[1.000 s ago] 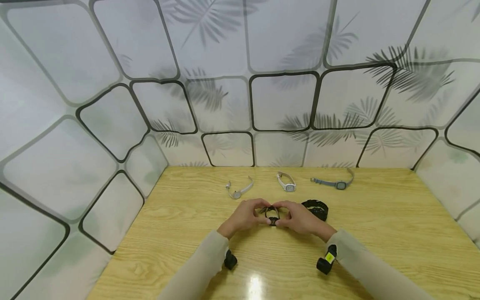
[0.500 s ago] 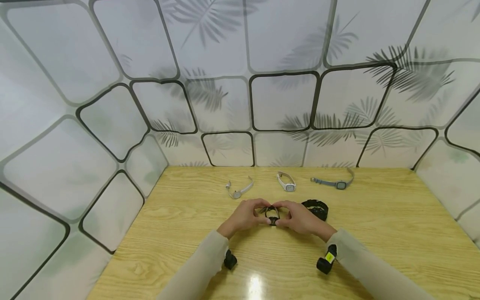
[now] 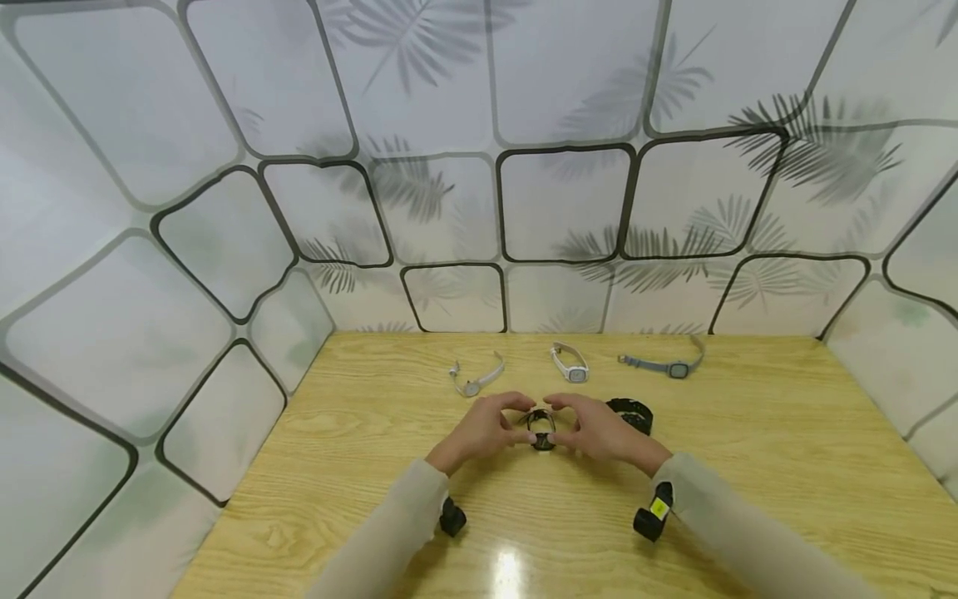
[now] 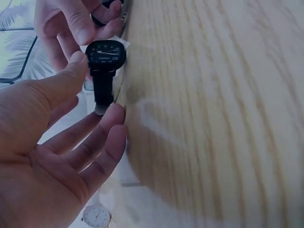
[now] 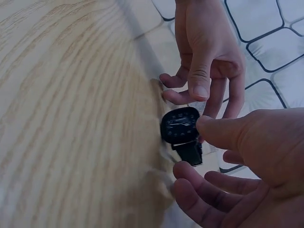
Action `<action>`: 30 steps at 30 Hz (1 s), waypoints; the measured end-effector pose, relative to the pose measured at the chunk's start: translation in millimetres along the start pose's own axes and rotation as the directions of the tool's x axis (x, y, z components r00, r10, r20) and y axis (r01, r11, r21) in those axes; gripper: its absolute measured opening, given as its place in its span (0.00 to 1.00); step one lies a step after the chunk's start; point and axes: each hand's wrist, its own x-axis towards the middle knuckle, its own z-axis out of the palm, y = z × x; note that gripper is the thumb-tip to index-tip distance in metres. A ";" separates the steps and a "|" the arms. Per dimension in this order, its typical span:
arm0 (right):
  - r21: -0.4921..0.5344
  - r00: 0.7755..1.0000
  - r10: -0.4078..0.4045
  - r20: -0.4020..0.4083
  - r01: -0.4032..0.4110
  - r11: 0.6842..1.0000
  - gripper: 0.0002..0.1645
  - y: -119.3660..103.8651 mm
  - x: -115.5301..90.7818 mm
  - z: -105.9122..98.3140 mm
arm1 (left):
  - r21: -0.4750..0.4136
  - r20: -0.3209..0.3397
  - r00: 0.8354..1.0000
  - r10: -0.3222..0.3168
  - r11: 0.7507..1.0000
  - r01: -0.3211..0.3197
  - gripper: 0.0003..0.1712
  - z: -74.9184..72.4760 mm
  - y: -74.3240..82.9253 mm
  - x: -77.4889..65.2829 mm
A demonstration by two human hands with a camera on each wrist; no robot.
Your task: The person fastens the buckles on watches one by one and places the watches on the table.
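A black wristwatch (image 3: 542, 442) stands on the wooden table with its strap looped behind it and its dial facing the person. My left hand (image 3: 479, 431) curves loosely around its left side, thumb tip beside the case and fingers parted near the strap. From the other side my right hand (image 3: 599, 428) does the same, its thumb (image 5: 221, 130) right at the edge of the dial (image 5: 180, 124). Neither hand's fingers close round the strap in the wrist views. Just past the right hand lies a wider black looped band (image 3: 636, 413), partly hidden by that hand.
Farther back lie a pale watch with a round dial (image 3: 471, 388), a white watch (image 3: 576, 374) and a blue-grey watch (image 3: 678, 369). Patterned fabric walls (image 3: 561, 208) rise behind the wooden table (image 3: 359, 416) and at its sides.
Both hands have loosened from the black watch; their index fingers and thumbs have drawn slightly apart from it. The watch stays standing in about the same place.
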 end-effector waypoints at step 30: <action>-0.102 0.985 -0.133 -0.106 0.123 0.987 0.36 -39.1 47.4 -6.8 | 0.005 -0.364 0.930 -0.051 0.998 0.056 0.26 -50.5 -26.6 -31.4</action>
